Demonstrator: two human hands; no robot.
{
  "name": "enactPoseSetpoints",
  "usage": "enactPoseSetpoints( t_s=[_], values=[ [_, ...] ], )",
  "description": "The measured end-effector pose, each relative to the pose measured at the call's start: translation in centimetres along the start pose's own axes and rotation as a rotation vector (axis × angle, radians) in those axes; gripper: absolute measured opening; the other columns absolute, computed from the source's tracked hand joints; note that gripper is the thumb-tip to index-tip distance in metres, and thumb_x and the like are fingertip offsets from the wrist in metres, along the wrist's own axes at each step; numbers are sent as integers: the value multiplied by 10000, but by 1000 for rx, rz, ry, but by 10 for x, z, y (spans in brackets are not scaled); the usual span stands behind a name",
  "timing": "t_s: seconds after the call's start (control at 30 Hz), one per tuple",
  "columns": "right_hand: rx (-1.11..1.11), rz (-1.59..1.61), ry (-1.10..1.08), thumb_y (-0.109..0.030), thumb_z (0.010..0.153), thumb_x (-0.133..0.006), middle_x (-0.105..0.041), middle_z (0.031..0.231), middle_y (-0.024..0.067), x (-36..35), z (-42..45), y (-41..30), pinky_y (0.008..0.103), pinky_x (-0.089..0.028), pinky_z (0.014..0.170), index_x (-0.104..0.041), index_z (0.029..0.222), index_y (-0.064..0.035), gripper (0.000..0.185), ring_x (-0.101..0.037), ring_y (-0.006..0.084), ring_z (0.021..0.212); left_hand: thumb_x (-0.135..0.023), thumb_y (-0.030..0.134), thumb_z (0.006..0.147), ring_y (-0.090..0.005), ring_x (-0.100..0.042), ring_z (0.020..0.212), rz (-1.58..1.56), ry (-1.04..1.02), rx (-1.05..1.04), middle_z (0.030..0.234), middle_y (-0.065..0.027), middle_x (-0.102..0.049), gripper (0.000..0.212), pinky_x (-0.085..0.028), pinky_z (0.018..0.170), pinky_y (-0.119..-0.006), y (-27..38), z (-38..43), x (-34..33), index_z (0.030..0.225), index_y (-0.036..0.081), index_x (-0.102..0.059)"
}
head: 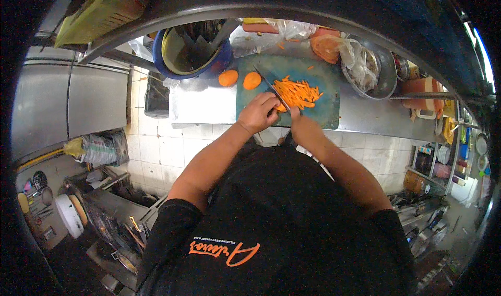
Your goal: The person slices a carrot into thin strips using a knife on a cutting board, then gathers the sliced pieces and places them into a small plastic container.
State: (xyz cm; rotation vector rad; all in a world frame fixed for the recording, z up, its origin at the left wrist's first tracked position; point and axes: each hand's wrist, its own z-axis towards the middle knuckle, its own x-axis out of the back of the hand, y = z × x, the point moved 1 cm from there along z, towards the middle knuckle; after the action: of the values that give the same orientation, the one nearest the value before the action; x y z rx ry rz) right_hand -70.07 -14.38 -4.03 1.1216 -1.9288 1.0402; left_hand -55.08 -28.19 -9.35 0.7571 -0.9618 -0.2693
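My right hand (pixel 304 128) grips the handle of a kitchen knife (pixel 270 85), its blade slanting up and to the left across a green cutting board (pixel 250 108). Just left of the blade, the curled fingers of my left hand (pixel 259 113) hold down a piece of carrot (pixel 281 108), which they partly hide. A pile of carrot strips (pixel 297 92) lies right of the knife. One thick carrot piece (pixel 252 81) rests on the board's left part; another carrot piece (pixel 228 78) sits by its left edge.
A blue-rimmed bucket (pixel 159 61) stands at the back left. On the right, a metal bowl (pixel 387 81) holds plastic bags (pixel 362 67), near a bag of orange food (pixel 325 47). An overhead shelf edge (pixel 250 10) spans the counter (pixel 368 118). An orange container (pixel 420 92) stands further right.
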Motion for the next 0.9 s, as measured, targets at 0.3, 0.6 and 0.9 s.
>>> enactPoseSetpoints(
  t_s=[0.3, 0.6, 0.9],
  values=[
    [2, 29, -110, -63, 912, -524, -707, 910, 294, 30, -25, -10, 534, -568, 718, -431, 1235, 76, 364, -715, 455, 848, -711, 46, 746, -359, -617, 977, 18, 83, 24, 1013, -135, -618, 249, -538, 848, -432, 3, -3, 1, 983, 46, -637],
    [78, 79, -44, -44, 920, -497, -691, 832, 293, 52, -8, -8, 584, -530, 672, -433, 1168, 39, 269, -688, 489, 771, -717, 43, 768, -350, -630, 974, 12, 91, 18, 1015, -124, -640, 228, -543, 843, -422, 6, -1, 3, 983, 51, -643],
    [-32, 83, -63, -34, 891, -535, -688, 839, 307, 12, 0, -8, 586, -531, 721, -432, 1205, 55, 342, -689, 492, 794, -719, 54, 769, -344, -632, 961, 14, 92, -34, 1007, -129, -638, 228, -539, 850, -426, 3, 0, 1, 984, 49, -645]
  ],
)
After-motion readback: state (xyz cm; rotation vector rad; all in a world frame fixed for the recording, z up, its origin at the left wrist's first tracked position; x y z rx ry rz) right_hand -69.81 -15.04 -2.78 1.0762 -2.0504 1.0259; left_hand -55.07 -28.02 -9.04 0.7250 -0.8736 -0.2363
